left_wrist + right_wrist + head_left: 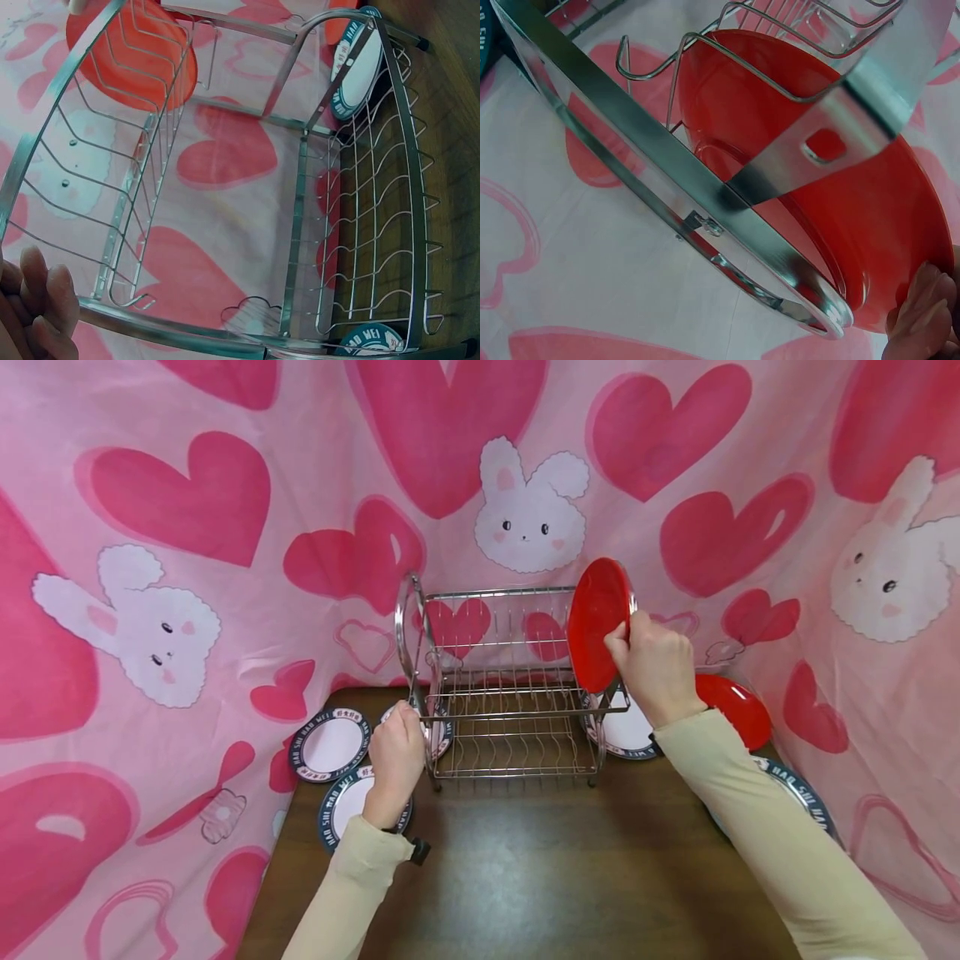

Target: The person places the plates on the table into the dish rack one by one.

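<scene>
A two-tier metal dish rack (517, 714) stands on the table. My left hand (397, 756) grips its left front corner; in the left wrist view, the curled fingers (52, 300) lie against the upper frame. At the rack's upper right end, a red plate (598, 627) stands on edge, its lower part between the wires of the top tier. My right hand (656, 668) pinches this plate by its near rim, thumb on the inner face. The right wrist view shows the red plate (780, 150) behind the steel side frame, with fingertips (922, 315) at its edge.
A second red plate (738, 710) lies on the right, partly behind my right forearm. White plates with blue lettered rims, such as one plate (330, 745) at the left, lie on both sides of the rack. The brown table (517, 877) meets pink heart-printed cloth (322, 635).
</scene>
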### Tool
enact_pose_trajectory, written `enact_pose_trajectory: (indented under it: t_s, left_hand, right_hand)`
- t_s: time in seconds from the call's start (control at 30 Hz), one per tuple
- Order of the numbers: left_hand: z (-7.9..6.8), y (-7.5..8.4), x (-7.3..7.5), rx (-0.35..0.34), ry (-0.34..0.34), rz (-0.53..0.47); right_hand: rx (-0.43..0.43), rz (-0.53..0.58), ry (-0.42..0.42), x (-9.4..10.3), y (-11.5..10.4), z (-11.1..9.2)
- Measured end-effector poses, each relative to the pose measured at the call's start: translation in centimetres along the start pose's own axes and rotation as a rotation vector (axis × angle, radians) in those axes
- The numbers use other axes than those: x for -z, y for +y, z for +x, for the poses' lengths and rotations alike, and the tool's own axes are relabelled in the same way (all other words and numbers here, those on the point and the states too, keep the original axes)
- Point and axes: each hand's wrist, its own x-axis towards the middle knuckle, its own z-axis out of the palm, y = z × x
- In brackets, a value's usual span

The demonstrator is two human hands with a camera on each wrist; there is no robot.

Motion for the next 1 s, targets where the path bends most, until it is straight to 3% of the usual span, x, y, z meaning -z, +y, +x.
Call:
enact_pose_trajectory:
  t_s: [0.6,1.0]
  left_hand:
    - [0.1,0.1,0.2,0.016,-0.019,-0.004]
    - [0.0,0.1,0.1,0.025,-0.024,-0.006]
  right_hand:
    - [-0.040,0.091,0.002,0.2,0.5,-1.0]
    - [-0.097,0.065,-0.009,1.0,0.6,-1.7]
